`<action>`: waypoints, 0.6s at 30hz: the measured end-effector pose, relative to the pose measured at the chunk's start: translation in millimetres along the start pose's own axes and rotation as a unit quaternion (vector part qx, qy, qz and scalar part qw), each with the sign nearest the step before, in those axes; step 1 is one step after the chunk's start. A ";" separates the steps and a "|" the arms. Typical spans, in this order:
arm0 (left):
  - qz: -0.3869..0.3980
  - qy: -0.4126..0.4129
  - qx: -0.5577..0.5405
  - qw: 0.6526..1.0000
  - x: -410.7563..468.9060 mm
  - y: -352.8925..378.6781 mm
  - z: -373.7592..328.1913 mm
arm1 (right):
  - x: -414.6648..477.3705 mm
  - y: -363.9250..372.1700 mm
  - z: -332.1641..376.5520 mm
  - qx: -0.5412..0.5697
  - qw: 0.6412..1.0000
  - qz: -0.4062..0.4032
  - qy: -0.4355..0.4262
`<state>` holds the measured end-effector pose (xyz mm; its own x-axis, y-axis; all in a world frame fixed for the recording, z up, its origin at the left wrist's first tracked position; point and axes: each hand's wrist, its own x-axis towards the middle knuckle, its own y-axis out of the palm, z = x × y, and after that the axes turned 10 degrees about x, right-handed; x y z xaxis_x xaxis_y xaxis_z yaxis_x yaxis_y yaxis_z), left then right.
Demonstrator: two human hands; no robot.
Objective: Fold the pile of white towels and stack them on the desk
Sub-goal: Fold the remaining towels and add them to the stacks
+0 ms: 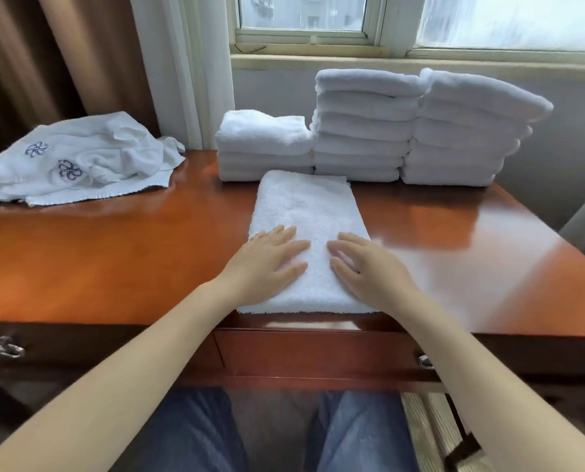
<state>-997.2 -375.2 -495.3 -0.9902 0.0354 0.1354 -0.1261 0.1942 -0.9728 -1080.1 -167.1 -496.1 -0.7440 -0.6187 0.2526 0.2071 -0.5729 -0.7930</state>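
Forearms out, left hand (267,260) and right hand (369,270) flat, fingers spread, on the towel (304,206) at the near edge of the desk (114,260).
Lifting carelessly could undo the fold; the tall right stack (468,131) leans and may topple, so the short stack (264,148) seems safer.

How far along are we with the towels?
Done: three stacks of folded towels at the back of the desk. In hand: left hand and right hand press flat on a long folded towel. Left: the crumpled pile, far left.
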 end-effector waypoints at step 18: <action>-0.225 0.116 0.048 0.966 -108.9 25.6 2.5 | -105.8 3.0 -3.1 0.019 0.991 -0.047 -0.127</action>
<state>-892.7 -376.5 -535.4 -0.7948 0.1898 0.5764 -0.5568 0.1499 -0.8170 -1002.8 -101.7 -527.0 -0.5785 -0.6743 0.4591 0.1723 -0.6511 -0.7391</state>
